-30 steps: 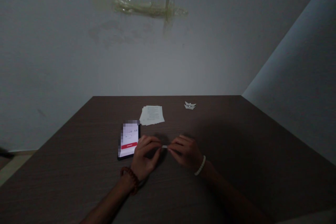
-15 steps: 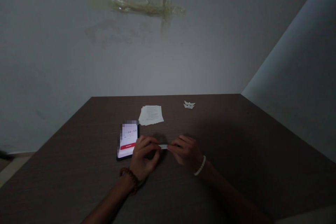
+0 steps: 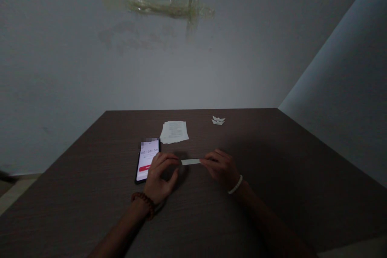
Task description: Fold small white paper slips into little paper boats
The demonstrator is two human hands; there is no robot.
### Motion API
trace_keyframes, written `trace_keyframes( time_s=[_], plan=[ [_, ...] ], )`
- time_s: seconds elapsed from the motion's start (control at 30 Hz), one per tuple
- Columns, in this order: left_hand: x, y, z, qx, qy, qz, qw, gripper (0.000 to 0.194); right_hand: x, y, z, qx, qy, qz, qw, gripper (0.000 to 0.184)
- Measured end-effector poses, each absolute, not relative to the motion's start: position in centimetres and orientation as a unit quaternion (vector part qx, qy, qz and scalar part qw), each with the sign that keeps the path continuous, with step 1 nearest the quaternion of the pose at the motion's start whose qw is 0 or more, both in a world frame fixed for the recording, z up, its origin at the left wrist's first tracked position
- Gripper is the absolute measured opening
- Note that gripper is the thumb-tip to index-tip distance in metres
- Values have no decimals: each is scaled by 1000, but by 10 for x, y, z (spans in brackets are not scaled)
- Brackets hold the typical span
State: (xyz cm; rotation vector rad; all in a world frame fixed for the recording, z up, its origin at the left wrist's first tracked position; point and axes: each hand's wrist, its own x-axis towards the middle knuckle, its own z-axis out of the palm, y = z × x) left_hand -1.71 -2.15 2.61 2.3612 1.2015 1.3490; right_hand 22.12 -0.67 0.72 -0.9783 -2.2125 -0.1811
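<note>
1. Now we see the pale strip (image 3: 191,161), likely folded paper, just below the middle of the frame, between the two hands, long side running roughly left-right.
2. Just changed: more of the strip shows, and the left hand's fingertips have come away from its left end. That leaves it held from one side only, as we judge it.
3. Grip, right hand (image 3: 222,169): closed, thumb and fingers pinching the strip's right end.
4. Grip, left hand (image 3: 159,179): parted, clear gap between thumb and index; we read it as holding nothing, fingertips just beside the strip's left end.
5. Wrists: we log a dark beaded bracelet (image 3: 144,196) on the left, a pale bracelet (image 3: 236,186) on the right.
6. Left of centre: phone (image 3: 148,160), screen lit with timer-like digits and a red button, partly covered by the left hand; top of screen pixelated.
7. Above the phone in the frame: stack of printed sheets (image 3: 174,132), edges uneven.
8. Right of the sheets, near the far table edge: small folded paper shapes (image 3: 218,122), boat-like.
9. All that on a dark table (image 3: 193,217); behind it, a grey wall (image 3: 211,76) with shiny tape (image 3: 163,9) at upper centre-left.
</note>
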Motion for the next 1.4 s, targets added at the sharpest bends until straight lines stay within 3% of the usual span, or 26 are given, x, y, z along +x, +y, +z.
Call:
trace_keyframes(
  time_s=[0.3,0.73,0.97,1.2,1.4],
  plan=[
    [-15,-20,19,843,343,408,75,14,220,-3,6,-362,-855,-69,365,16],
    [-18,-19,17,883,304,349,82,21,234,5,9,-350,-887,-83,289,20],
    [-19,-15,13,834,374,406,25,14,230,5,0,-448,-799,27,400,9],
    [-17,-15,10,841,368,395,18,13,202,-5,-2,-467,-763,180,409,29],
    [-12,-20,9,893,313,323,14,19,197,-4,-7,-483,-731,198,438,23]
  ],
)
